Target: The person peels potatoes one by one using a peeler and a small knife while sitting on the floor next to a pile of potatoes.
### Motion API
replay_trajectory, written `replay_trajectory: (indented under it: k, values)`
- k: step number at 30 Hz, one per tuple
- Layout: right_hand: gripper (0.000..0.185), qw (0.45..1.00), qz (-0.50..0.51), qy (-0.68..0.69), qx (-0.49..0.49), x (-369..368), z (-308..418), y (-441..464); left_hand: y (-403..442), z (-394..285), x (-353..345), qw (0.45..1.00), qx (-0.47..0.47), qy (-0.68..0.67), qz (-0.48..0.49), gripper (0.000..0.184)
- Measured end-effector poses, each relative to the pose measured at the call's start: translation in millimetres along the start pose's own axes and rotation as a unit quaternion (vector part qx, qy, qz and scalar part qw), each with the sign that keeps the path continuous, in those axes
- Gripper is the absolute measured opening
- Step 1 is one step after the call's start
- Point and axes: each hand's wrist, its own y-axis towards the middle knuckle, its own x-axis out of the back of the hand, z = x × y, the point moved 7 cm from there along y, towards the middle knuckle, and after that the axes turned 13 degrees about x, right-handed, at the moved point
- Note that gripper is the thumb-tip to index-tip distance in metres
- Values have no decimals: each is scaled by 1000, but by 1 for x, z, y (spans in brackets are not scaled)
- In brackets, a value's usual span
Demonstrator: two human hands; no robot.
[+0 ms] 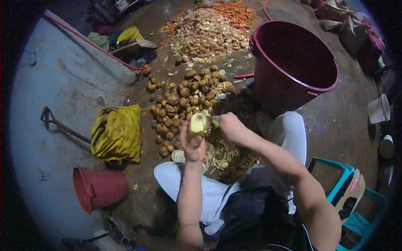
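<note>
In my left hand (194, 149) is a root vegetable (198, 123), its pale yellow flesh bared by peeling and facing up. My right hand (231, 125) is closed just to the right of it, around a small green-handled tool (216, 124); its working end is hard to make out. Beyond the hands lies a heap of brown, unpeeled root vegetables (171, 98) on the floor. Pale peelings (222, 157) are scattered below my hands, between my legs. Close to my left wrist are round, whitish ridged pieces (178, 156).
A large maroon tub (268, 83) stands right of the heap. Farther off are piles of pale peelings (205, 35) and orange carrot-like pieces (236, 14). To the left are a yellow sack (117, 134), a long-handled tool (67, 125) and a tipped red bucket (104, 188). A teal crate (345, 173) sits right.
</note>
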Motion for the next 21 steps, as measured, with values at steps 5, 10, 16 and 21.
replay_trajectory:
  k: [5, 10, 16, 21]
  values:
    - [48, 999, 1, 16, 31, -44, -34, 4, 5, 5, 7, 989, 31, -148, 3, 87]
    - [31, 989, -145, 35, 0, 17, 8, -4, 9, 2, 17, 996, 54, -74, 15, 90]
    - [49, 997, -32, -73, -6, 18, 32, -6, 1, -15, -17, 999, 6, 34, -3, 92]
    - [42, 993, -74, -87, -6, 21, 24, -4, -2, -19, -24, 999, -15, 50, 8, 94]
